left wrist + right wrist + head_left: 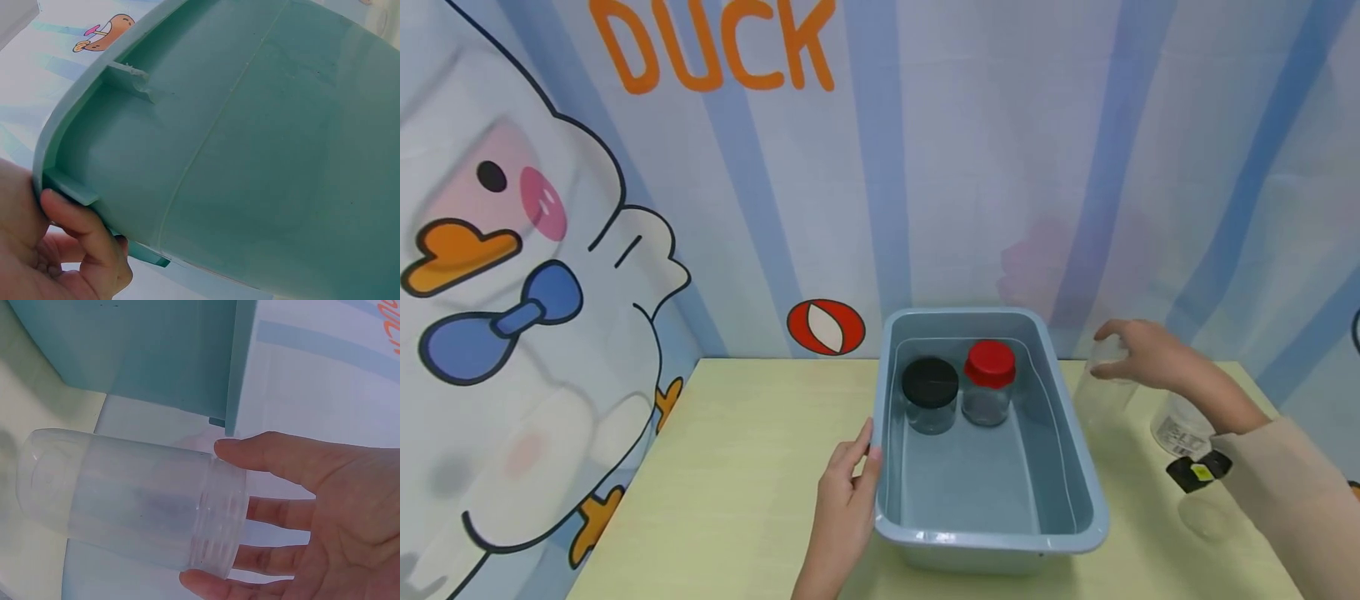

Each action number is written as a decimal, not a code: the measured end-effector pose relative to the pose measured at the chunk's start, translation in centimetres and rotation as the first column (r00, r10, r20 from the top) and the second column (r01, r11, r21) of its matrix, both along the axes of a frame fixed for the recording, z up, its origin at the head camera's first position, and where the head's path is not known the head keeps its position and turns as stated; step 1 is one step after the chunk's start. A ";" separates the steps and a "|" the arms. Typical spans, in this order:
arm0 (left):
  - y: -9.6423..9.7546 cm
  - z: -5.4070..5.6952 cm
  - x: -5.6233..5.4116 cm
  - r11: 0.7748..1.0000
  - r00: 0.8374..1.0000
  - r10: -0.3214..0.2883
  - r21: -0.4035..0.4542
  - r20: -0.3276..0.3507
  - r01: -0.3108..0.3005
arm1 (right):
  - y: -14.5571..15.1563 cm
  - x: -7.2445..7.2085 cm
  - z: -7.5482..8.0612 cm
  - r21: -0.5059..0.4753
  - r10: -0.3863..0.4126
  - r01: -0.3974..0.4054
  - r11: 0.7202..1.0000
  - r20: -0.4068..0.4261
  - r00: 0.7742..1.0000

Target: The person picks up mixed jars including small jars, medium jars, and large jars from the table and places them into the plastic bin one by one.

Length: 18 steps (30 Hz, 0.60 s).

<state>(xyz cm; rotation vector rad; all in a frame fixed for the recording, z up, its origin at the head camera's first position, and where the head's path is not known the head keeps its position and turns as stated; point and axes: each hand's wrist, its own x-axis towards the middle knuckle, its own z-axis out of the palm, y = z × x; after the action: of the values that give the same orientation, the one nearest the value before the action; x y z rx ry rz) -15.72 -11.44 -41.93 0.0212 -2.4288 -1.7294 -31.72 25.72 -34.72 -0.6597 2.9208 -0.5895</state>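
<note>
A light blue plastic basin (970,492) stands on the table. My left hand (844,500) holds its left rim, and in the left wrist view the fingers (81,219) curl beneath that rim. Just beyond the basin's right side, my right hand (1150,354) grips a clear plastic jar (137,494) from above by its threaded neck. This jar is see-through, with no lid on the neck. Inside the basin, toward the back, are a jar with a black lid (930,383) and a jar with a red lid (990,364), both upright.
Right of the basin, near my right forearm, stands a clear jar with a printed label (1180,429). Closer to me is another clear container with a black top (1198,472) bearing a yellow sticker. A curtain (970,167) with duck artwork hangs behind the pale yellow table (760,467).
</note>
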 end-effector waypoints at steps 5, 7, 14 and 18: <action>0.0 0.1 0.0 1.000 1.000 0.007 -0.002 0.014 -0.007 | 0.2 0.4 0.5 0.012 -0.015 0.015 1.000 0.007 1.000; 0.1 0.1 0.0 1.000 1.000 0.006 -0.006 0.010 -0.006 | 0.2 0.5 0.7 0.014 -0.017 0.017 1.000 0.006 1.000; 0.2 0.0 0.0 1.000 1.000 0.010 -0.008 0.000 -0.010 | 0.5 0.8 1.7 0.023 -0.009 0.010 1.000 -0.023 1.000; 0.2 0.1 0.0 1.000 1.000 0.011 -0.008 0.012 -0.011 | 0.5 1.0 2.4 0.026 -0.002 0.003 1.000 -0.046 0.999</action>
<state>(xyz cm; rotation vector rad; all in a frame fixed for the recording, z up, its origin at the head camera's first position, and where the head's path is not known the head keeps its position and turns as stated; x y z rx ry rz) -15.72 -11.26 -41.88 0.0438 -2.4391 -1.7206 -30.72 26.24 -32.30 -0.6754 2.9663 -0.5425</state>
